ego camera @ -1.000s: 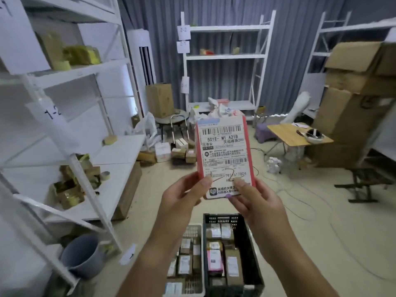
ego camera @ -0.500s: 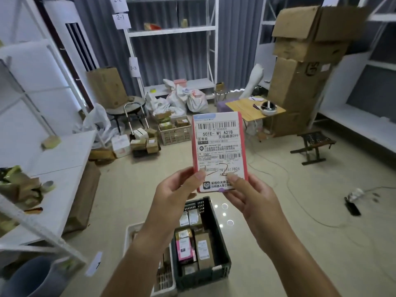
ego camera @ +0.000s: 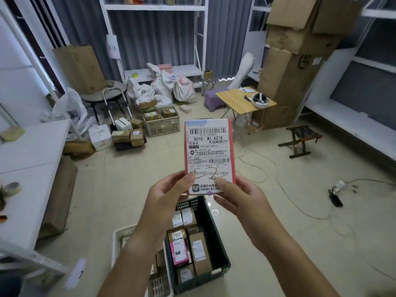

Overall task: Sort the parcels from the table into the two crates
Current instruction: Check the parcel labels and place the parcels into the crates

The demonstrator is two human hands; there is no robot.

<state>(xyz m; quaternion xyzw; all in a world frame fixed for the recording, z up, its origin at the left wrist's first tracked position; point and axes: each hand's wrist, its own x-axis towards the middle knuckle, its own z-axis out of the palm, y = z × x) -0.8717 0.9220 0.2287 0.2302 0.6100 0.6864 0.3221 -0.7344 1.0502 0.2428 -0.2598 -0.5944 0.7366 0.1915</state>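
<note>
The left hand (ego camera: 166,195) and right hand (ego camera: 240,200) pinch the bottom corners of a red-edged parcel (ego camera: 209,155), upright, label facing the camera, above the floor. Below it sit the black crate (ego camera: 216,224) and, touching its left side, the white crate (ego camera: 116,243), both holding parcels. The white table (ego camera: 27,168) edge runs along the left; bare floor lies to the right.

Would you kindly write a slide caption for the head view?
Both hands, left and right, hold a red-edged labelled parcel upright above a dark crate of parcels.
</note>
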